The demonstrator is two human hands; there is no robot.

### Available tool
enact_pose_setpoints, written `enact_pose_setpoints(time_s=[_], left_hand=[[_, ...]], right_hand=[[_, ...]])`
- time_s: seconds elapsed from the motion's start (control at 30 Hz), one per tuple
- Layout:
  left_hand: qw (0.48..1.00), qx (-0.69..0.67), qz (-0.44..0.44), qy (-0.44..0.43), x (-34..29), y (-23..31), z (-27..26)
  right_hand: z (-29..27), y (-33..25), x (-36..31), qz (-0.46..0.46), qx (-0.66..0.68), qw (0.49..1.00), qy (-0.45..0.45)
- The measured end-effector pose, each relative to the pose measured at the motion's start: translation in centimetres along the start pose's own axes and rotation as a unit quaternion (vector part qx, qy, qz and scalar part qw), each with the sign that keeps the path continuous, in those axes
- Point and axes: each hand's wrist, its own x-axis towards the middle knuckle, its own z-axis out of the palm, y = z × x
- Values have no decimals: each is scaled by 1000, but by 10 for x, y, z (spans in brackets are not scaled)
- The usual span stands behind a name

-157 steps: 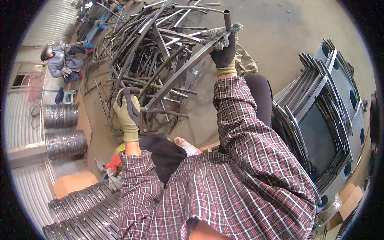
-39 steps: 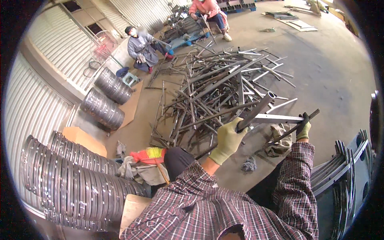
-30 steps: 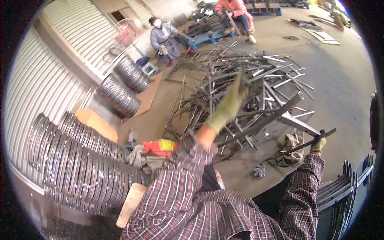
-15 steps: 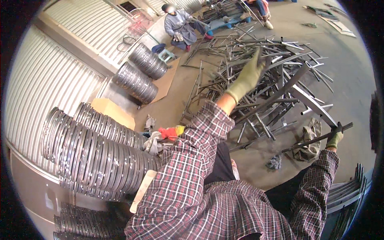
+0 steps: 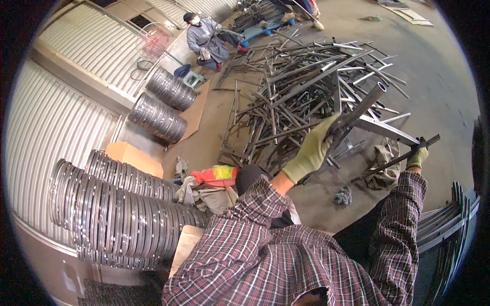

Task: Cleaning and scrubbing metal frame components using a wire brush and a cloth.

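A dark metal tube frame (image 5: 386, 129) spans the space between my two gloved hands. Its thick round tube shows an open end at the upper right, and a flat crossbar links that tube to a thinner bar. My left hand (image 5: 312, 149), in a pale green glove, is closed round the lower part of the thick tube; some of its fingers are hidden. Near the far end of the thin bar, my right hand (image 5: 418, 155) grips the frame where crossbar and bar meet. Beyond the frame lies a large tangled heap of similar metal frames (image 5: 301, 86) on the floor.
Stacked black metal rings (image 5: 127, 214) stand at my left, with more ring stacks (image 5: 157, 118) by the wall. A cardboard box (image 5: 133, 157) and red-yellow cloth (image 5: 214, 176) lie nearby. Dark bars (image 5: 449, 224) are stacked at lower right. A co-worker (image 5: 209, 41) crouches at the back.
My left hand has come down from above the heap and closed on the thick tube. My right hand keeps its hold on the frame. The whole view has shifted slightly.
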Motion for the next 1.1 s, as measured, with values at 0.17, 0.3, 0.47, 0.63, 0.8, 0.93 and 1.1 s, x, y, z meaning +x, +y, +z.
enact_pose_setpoints(time_s=[0.17,0.3,0.47,0.63,0.8,0.93,1.1], left_hand=[[986,46,-144,72,-38,24,20],[991,17,-102,87,-25,50,10],[984,68,-93,139,-13,14,24],[987,53,11,152,-1,25,28],[932,-225,-165,230,-24,-32,-10],[907,-274,-194,255,-9,5,-34],[847,-369,-164,346,-48,-88,-88]], right_hand=[[12,-5,-23,23,-29,999,8],[10,-23,-38,-23,86,996,-23],[1,-9,-21,38,51,997,-32],[-26,-41,1,-107,-52,988,-95],[55,-37,-79,-120,88,971,-186],[49,-108,-111,-201,101,933,-279],[105,-164,-211,-323,-30,882,-342]])
